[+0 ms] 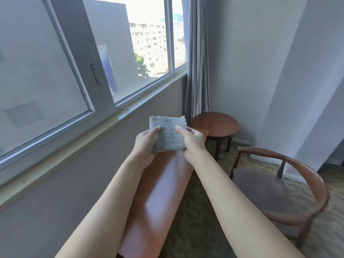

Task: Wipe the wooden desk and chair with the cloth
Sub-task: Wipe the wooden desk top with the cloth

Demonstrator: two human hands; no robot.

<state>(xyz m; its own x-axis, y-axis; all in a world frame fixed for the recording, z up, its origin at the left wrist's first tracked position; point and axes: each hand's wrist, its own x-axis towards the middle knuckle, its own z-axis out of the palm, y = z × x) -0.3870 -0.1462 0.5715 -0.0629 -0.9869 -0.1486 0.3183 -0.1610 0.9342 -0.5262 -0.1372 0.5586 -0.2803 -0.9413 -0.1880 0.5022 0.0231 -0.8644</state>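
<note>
Both hands: left hand (144, 144), right hand (192, 141) gripping folded grey cloth (167, 134) | raised over desk (158, 192) | chair (279, 183) at right

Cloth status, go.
Both hands' grip on the grey cloth: left hand, right hand. Cloth held up above the wooden desk, not touching. Chair to the right, untouched.

Single head-worn view, looking forward and down — desk (160, 192) close below, window (74, 62) left, chair (283, 183) right
</note>
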